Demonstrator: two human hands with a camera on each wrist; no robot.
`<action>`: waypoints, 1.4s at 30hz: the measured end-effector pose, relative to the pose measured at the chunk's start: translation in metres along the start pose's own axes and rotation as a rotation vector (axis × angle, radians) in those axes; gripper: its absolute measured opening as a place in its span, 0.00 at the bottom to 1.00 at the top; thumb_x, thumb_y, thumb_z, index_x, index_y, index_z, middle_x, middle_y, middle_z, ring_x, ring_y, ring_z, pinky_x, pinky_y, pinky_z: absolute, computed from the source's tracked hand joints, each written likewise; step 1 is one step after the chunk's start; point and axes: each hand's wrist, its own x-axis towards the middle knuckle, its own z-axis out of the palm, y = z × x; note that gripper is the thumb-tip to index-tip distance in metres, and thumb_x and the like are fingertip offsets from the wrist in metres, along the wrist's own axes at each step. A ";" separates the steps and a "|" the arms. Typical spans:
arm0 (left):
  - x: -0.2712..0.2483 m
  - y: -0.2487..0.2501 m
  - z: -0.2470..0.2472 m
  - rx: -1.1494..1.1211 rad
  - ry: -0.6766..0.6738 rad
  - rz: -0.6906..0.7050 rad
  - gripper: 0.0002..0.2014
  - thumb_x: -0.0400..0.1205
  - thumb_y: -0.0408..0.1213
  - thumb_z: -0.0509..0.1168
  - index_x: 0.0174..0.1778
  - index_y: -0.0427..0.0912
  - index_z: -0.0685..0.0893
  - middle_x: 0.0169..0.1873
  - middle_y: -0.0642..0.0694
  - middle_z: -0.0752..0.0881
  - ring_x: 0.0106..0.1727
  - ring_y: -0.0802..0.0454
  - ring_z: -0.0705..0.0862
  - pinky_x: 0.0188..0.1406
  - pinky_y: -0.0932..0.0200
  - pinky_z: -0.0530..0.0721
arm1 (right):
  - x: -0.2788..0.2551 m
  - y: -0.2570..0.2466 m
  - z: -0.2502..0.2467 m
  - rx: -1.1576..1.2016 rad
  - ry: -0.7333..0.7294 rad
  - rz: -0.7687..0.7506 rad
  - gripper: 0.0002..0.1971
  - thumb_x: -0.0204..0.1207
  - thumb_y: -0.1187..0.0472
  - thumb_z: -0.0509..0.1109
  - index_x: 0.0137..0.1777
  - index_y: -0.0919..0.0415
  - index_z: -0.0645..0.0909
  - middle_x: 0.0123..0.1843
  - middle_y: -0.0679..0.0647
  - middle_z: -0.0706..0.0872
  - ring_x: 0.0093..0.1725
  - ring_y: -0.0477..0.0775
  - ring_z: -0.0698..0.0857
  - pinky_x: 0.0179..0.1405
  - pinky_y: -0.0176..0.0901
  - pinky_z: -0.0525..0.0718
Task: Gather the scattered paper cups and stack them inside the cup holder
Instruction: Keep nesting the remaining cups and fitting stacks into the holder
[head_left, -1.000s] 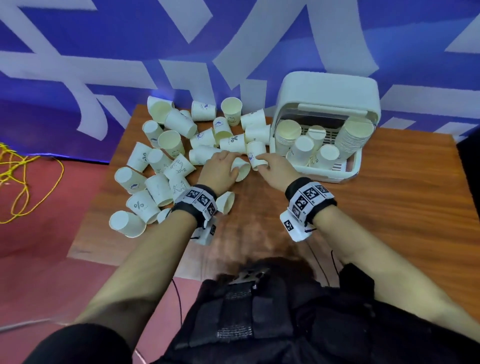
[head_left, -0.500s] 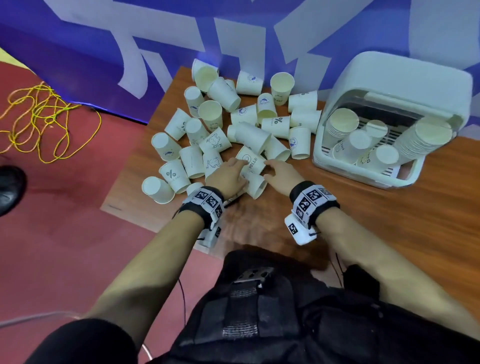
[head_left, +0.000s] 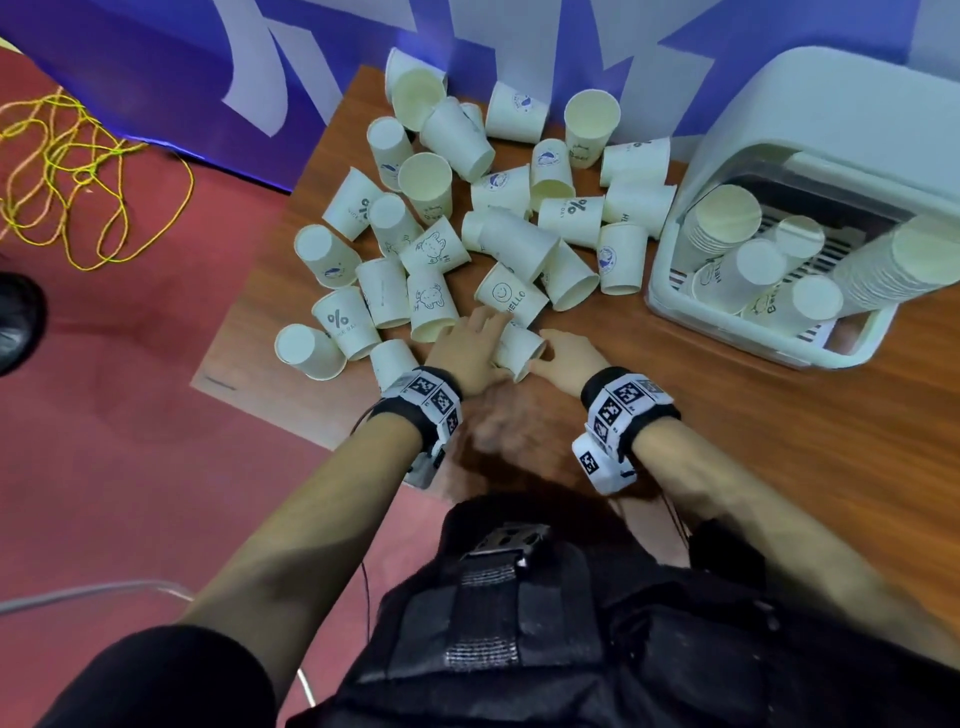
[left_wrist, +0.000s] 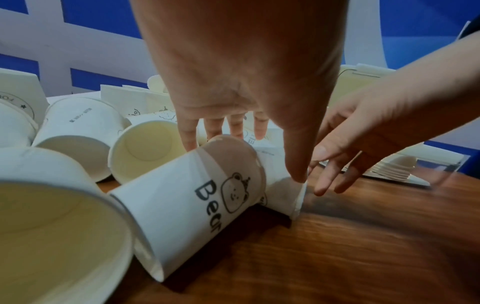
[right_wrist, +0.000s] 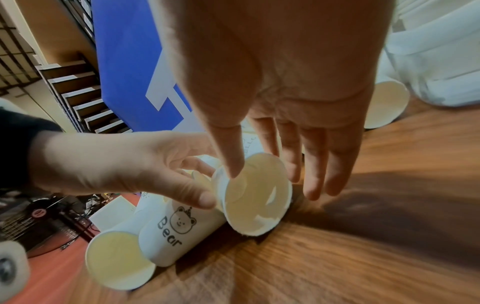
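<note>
On the floor at far left lies a tangle of yellow cord (head_left: 78, 171), beside the wooden table (head_left: 727, 415). Scattered paper cups (head_left: 431, 234) cover the table's left and back part, most lying on their sides, a few upright w/ mouths up, some base-up; they touch and overlap in a loose pile against the blue-and-white backdrop (head_left: 156, 78).

At the near edge of the pile, the left hand (head_left: 467, 348) reaches forward over a cup lying on its side (head_left: 517, 351); its thumb presses that cup's wall near the rim and the fingers (left_wrist: 188, 133) stretch past, fairly straight, so it is touching rather than wrapped round. Just left of it in the left wrist view lies a cup printed "Bear" (left_wrist: 192, 207), also on its side, its base tipped up toward the hand.

The right hand (head_left: 569, 358) meets the same cup from the other side: thumb tip on the rim of the open mouth, fingers straight and spread beyond it, near the table top. Grip not closed.

At right stands the white cup holder (head_left: 779, 130), front open, w/ stacks and single cups lying in its tray, well apart from both hands.
</note>
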 end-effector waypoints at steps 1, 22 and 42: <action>0.000 0.001 0.002 0.006 -0.002 0.008 0.40 0.76 0.50 0.71 0.81 0.48 0.60 0.77 0.43 0.65 0.71 0.39 0.72 0.68 0.43 0.72 | 0.000 0.001 0.001 0.008 0.000 -0.003 0.16 0.80 0.58 0.66 0.62 0.68 0.76 0.62 0.63 0.82 0.62 0.64 0.80 0.56 0.49 0.75; -0.013 0.042 -0.021 -0.207 0.285 0.104 0.18 0.82 0.33 0.60 0.67 0.41 0.80 0.63 0.42 0.81 0.57 0.39 0.82 0.53 0.50 0.78 | -0.041 0.023 -0.009 0.155 0.197 0.038 0.28 0.80 0.62 0.64 0.80 0.63 0.64 0.79 0.59 0.69 0.77 0.59 0.68 0.76 0.46 0.64; 0.031 0.186 -0.111 -0.313 0.495 0.535 0.17 0.81 0.29 0.59 0.65 0.41 0.81 0.62 0.43 0.80 0.60 0.46 0.81 0.60 0.54 0.78 | -0.117 0.080 -0.137 0.468 0.775 -0.015 0.28 0.74 0.70 0.70 0.74 0.61 0.73 0.42 0.55 0.82 0.46 0.52 0.81 0.51 0.37 0.74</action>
